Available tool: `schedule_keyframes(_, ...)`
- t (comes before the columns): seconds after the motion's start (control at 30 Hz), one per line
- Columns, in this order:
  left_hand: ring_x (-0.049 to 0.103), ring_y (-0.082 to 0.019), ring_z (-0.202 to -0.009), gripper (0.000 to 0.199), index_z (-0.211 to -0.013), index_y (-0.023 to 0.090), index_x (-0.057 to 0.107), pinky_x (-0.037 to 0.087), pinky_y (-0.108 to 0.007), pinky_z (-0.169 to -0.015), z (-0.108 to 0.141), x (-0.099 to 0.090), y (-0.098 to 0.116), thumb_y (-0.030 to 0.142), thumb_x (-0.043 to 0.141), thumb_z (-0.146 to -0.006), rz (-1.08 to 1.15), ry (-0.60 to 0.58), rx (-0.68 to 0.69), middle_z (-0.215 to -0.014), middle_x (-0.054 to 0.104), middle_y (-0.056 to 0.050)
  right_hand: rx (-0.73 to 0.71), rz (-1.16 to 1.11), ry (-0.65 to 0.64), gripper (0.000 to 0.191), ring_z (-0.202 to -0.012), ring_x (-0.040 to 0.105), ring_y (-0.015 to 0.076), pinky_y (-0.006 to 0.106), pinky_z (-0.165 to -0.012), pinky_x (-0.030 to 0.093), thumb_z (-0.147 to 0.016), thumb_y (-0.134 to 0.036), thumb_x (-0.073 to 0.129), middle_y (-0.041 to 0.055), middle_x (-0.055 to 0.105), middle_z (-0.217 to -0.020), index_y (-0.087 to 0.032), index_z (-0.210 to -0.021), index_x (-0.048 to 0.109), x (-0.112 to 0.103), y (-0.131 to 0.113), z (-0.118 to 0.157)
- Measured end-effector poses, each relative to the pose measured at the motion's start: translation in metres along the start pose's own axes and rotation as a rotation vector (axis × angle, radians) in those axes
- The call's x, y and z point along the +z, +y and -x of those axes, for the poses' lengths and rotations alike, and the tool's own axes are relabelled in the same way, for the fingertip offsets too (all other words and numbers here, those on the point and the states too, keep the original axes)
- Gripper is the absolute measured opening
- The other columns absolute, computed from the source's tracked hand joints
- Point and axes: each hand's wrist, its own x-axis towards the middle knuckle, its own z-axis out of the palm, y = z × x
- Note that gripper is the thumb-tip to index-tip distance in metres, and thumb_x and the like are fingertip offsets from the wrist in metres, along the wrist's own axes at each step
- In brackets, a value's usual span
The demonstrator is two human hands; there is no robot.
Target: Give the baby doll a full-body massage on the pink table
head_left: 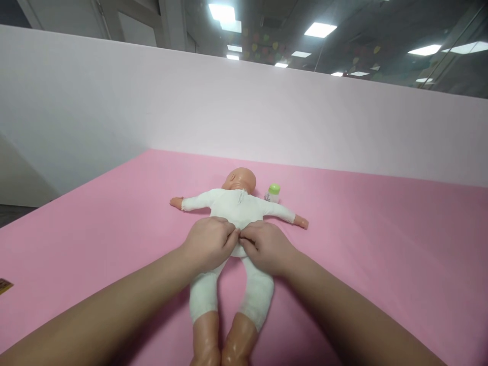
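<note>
A baby doll (244,206) with a white cloth body and bare plastic head, hands and lower legs lies stretched out, seemingly face down. Its head points away from me and both arms are spread sideways. On its lower back, my left hand (213,241) is closed, thumb and fingers pinched together against the white cloth. My right hand (269,246) mirrors it just to the right, also closed on the cloth, with the fingertips of both hands almost touching. Whatever fold of cloth lies between the fingers is mostly hidden. Beyond the doll's right-side arm stands a small clear bottle (273,194) with a green cap.
The doll and bottle rest on a pink tabletop (381,244). A white partition (267,112) rises along the back and left. A yellow and dark label (5,285) sits at the far left edge. Ceiling lights and glass show above the partition.
</note>
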Motion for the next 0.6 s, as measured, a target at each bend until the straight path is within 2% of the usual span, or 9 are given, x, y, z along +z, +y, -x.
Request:
schedule_keyframes(0.07, 0.063, -0.026, -0.076, 0.039, -0.075, 0.022, 0.065, 0.043, -0.041, -0.066, 0.002, -0.001, 0.001, 0.032, 0.042, -0.105, -0.01, 0.017, -0.012, -0.076, 0.066, -0.007, 0.017, -0.02, 0.016, 0.023, -0.076, 0.058, 0.0158, 0.03, -0.071, 0.04, -0.098, -0.015, 0.058, -0.0004, 0.068, -0.078, -0.02, -0.076, 0.066, -0.001, 0.001, 0.0)
schedule_keyframes(0.17, 0.064, -0.028, -0.089, 0.028, -0.09, 0.021, 0.071, 0.049, -0.043, -0.075, 0.003, 0.002, 0.0, 0.021, 0.045, -0.101, -0.053, 0.093, 0.047, -0.089, 0.07, -0.009, 0.029, -0.011, 0.073, 0.022, -0.079, 0.06, 0.0167, 0.03, -0.075, 0.043, -0.096, -0.013, 0.059, -0.0003, 0.07, -0.08, -0.02, -0.078, 0.068, 0.001, 0.003, 0.0)
schedule_keyframes(0.27, 0.063, -0.029, -0.103, 0.028, -0.106, 0.02, 0.073, 0.052, -0.045, -0.092, 0.003, 0.008, -0.003, 0.013, 0.047, -0.097, -0.094, 0.206, 0.155, -0.104, 0.071, -0.01, 0.034, 0.055, 0.178, 0.006, -0.091, 0.063, 0.0208, 0.034, -0.087, 0.047, -0.092, -0.016, 0.069, 0.0027, 0.072, -0.091, -0.02, -0.091, 0.073, 0.006, 0.007, 0.0)
schedule_keyframes(0.33, 0.062, -0.029, -0.111, 0.03, -0.113, 0.018, 0.073, 0.05, -0.047, -0.102, 0.002, 0.01, -0.004, 0.013, 0.048, -0.098, -0.107, 0.25, 0.176, -0.112, 0.07, -0.011, 0.055, 0.091, 0.228, 0.013, -0.099, 0.064, 0.0241, 0.038, -0.093, 0.047, -0.089, -0.024, 0.076, 0.0053, 0.072, -0.101, -0.019, -0.101, 0.074, 0.008, 0.009, 0.0)
schedule_keyframes(0.4, 0.062, -0.028, -0.116, 0.031, -0.117, 0.017, 0.072, 0.049, -0.047, -0.105, 0.002, 0.012, -0.004, 0.013, 0.048, -0.098, -0.097, 0.229, 0.158, -0.118, 0.07, -0.011, 0.074, 0.084, 0.207, 0.018, -0.102, 0.065, 0.0251, 0.039, -0.095, 0.048, -0.089, -0.03, 0.078, 0.0058, 0.073, -0.105, -0.02, -0.104, 0.075, 0.008, 0.01, 0.0)
schedule_keyframes(0.47, 0.064, -0.028, -0.115, 0.031, -0.116, 0.018, 0.073, 0.051, -0.046, -0.102, 0.001, 0.011, -0.004, 0.014, 0.049, -0.097, -0.073, 0.165, 0.126, -0.12, 0.07, -0.011, 0.083, 0.054, 0.14, 0.012, -0.098, 0.066, 0.0241, 0.038, -0.091, 0.049, -0.093, -0.031, 0.074, 0.0046, 0.074, -0.1, -0.021, -0.099, 0.075, 0.007, 0.01, 0.0)
schedule_keyframes(0.53, 0.066, -0.028, -0.11, 0.031, -0.113, 0.019, 0.075, 0.053, -0.046, -0.097, 0.0, 0.01, -0.003, 0.013, 0.049, -0.096, -0.053, 0.101, 0.1, -0.116, 0.071, -0.01, 0.086, 0.019, 0.091, 0.009, -0.095, 0.067, 0.0225, 0.036, -0.086, 0.049, -0.096, -0.027, 0.067, 0.0035, 0.075, -0.097, -0.022, -0.096, 0.075, 0.005, 0.009, -0.002)
schedule_keyframes(0.6, 0.068, -0.028, -0.103, 0.03, -0.108, 0.021, 0.076, 0.054, -0.045, -0.09, 0.0, 0.006, -0.001, 0.012, 0.051, -0.093, -0.046, 0.059, 0.076, -0.107, 0.072, -0.009, 0.084, -0.006, 0.072, 0.016, -0.094, 0.067, 0.021, 0.034, -0.085, 0.049, -0.099, -0.02, 0.06, 0.0029, 0.076, -0.097, -0.022, -0.093, 0.075, 0.003, 0.008, -0.003)
